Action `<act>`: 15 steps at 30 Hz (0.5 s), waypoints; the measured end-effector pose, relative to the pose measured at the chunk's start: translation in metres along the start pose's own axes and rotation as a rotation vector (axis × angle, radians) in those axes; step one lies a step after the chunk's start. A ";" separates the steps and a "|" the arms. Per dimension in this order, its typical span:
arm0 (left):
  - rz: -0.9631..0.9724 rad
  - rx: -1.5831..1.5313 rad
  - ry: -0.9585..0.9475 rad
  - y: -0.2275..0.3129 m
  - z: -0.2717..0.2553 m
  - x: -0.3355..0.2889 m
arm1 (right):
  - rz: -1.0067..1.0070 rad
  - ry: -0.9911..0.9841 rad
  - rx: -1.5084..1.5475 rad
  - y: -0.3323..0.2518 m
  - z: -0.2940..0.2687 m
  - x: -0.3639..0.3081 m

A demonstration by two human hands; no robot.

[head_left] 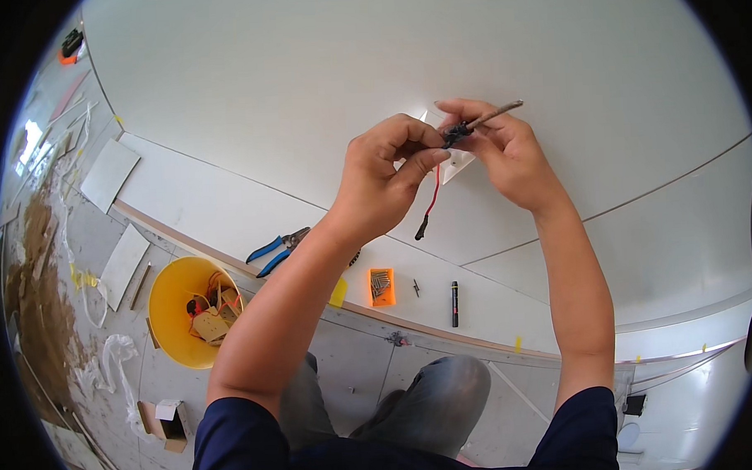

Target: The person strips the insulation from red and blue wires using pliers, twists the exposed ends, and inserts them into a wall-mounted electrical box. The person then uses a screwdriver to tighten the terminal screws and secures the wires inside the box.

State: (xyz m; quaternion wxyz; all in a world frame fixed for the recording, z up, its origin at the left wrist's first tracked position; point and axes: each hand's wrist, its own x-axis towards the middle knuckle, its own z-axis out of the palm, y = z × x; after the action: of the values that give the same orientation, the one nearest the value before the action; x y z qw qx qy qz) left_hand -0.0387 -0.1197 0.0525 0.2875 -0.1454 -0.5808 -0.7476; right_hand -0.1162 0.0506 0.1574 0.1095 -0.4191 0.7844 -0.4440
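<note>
My left hand (390,164) pinches a bundle wrapped in black tape (455,134) between thumb and fingertips. From the other side, my right hand (510,151) closes its fingers around the same bundle. A thin grey-brown rod or cable end (500,112) sticks out past the right fingers; its kind is unclear. Below the left hand hangs a red wire (433,191) with a black, taped-looking tip (422,227). Behind both hands, a white square plate or box (454,168) sits against the pale panel, partly hidden by my fingers.
Along the white ledge lie blue-handled pliers (281,248), an orange box of screws (382,287), loose screws (417,288) and a black marker (455,304). A yellow bucket (173,312) with wires and plates stands on the floor at left. Board offcuts (124,264) and an opened carton (166,425) lie nearby.
</note>
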 end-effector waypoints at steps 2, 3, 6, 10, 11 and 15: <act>-0.020 -0.052 -0.001 -0.001 -0.002 0.000 | -0.056 -0.030 -0.002 -0.004 0.006 -0.002; -0.023 -0.057 0.001 -0.001 -0.003 0.000 | -0.082 -0.044 -0.004 -0.005 0.007 -0.002; 0.012 -0.034 0.018 -0.002 -0.003 0.001 | -0.111 -0.073 0.048 0.006 0.001 0.001; 0.113 0.065 0.049 0.000 -0.002 0.003 | -0.129 -0.030 -0.095 0.003 0.000 0.001; 0.122 0.082 0.051 0.002 -0.001 0.003 | -0.147 -0.003 -0.125 0.001 0.002 0.003; 0.073 0.140 -0.002 0.008 -0.004 0.004 | -0.116 0.004 -0.210 -0.004 -0.002 0.003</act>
State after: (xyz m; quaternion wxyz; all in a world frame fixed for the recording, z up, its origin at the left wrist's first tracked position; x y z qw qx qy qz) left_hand -0.0367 -0.1264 0.0601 0.3237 -0.1468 -0.6261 -0.6940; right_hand -0.1168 0.0484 0.1624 0.0374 -0.4720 0.8012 -0.3659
